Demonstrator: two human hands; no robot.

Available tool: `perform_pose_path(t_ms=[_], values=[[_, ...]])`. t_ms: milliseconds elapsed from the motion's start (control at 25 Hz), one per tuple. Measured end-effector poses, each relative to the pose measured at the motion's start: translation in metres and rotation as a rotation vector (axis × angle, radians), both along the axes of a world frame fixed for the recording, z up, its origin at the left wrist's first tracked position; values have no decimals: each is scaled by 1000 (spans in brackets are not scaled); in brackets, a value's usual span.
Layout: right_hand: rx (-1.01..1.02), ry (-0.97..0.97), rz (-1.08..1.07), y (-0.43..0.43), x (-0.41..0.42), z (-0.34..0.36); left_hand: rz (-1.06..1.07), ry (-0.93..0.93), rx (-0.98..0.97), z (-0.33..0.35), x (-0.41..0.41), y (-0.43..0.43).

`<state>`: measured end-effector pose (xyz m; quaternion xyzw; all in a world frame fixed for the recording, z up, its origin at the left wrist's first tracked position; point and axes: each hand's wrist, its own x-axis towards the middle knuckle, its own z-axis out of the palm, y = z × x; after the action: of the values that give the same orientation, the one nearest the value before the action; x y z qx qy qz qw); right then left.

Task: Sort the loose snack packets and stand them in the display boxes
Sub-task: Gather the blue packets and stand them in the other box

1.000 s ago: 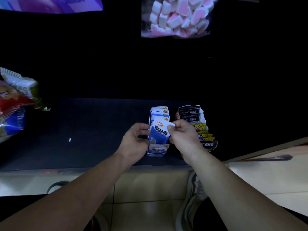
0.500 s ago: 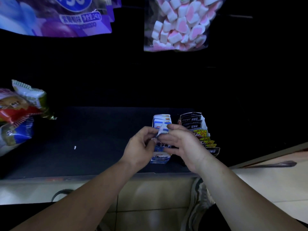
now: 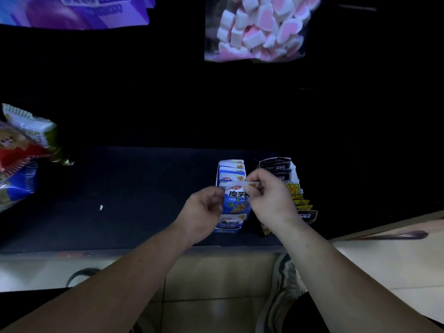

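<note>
Blue packet (image 3: 236,200) has swung face-up again over the blue box (image 3: 228,227), your left hand (image 3: 204,212) pinching its left edge, your right hand (image 3: 271,200) its top right corner; looks light, soft and slick, so grip the sealed edges, not the belly.
</note>
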<state>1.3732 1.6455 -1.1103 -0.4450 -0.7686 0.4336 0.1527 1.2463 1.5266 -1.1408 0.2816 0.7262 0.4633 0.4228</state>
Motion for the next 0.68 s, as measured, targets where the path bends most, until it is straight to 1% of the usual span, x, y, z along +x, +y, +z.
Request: perform_pose_path(t_ms=[80, 160, 240, 360, 440, 560, 680], values=[[35, -37, 20, 1, 0, -3, 26, 22, -58, -5, -2, 0], [-9, -23, 4, -2, -1, -6, 42, 10, -111, -4, -3, -3], [-48, 15, -24, -6, -4, -11, 51, 4, -109, -1, -3, -5], [-45, 52, -32, -3, -11, -10, 108, -4, -82, 2, -7, -8], [-62, 25, -11, -1, -12, -11, 140, 10, -103, 0, -11, -8], [-19, -94, 60, -7, -2, -17, 75, -13, -154, 0, -9, -10], [66, -99, 56, -4, 4, -17, 13, -26, -185, 0, -6, -11]])
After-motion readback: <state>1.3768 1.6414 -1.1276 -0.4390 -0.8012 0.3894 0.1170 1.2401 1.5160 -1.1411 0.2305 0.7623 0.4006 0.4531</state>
